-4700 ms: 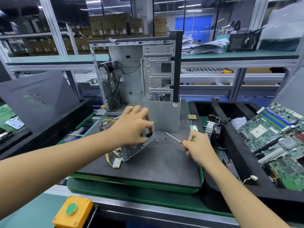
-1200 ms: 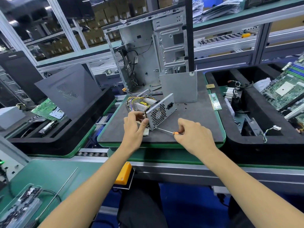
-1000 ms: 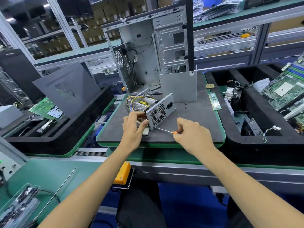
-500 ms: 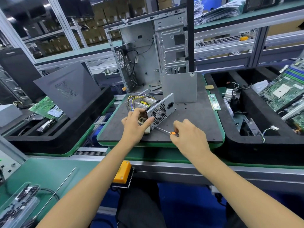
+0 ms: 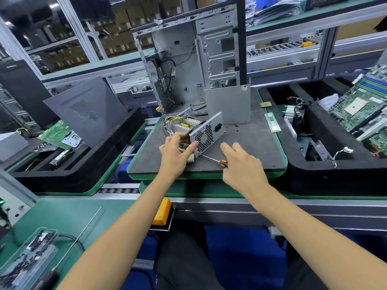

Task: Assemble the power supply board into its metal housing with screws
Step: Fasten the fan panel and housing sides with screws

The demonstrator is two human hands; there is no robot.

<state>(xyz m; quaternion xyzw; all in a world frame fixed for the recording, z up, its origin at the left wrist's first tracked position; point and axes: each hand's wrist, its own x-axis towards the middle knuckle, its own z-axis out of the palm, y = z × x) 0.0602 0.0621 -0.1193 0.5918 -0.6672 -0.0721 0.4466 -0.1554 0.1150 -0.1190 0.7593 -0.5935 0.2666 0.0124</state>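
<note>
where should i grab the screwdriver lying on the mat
Take the screwdriver by its orange and black handle, coming down from above on its right end. It lies flat on the mat, thin shaft pointing left toward the power supply, handle nearest the right hand.

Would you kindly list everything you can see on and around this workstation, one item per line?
Power supply unit: one, silver with yellow wires, on the dark mat, open on top.
Screwdriver: one, orange and black handle, lying on the mat beside the unit.
Loose screws: a few, black, on the mat behind the unit.
Metal cover: one, grey, standing upright at the mat's back.
Work mat: one, dark grey with green edge.
Computer case: one, silver, open, behind the mat.
Memory stick: one, green, at the mat's right edge.
Motherboard: one, green, in the right tray.
Left hand: grips the unit's near corner.
Right hand: fingers spread, above the screwdriver handle.
</note>
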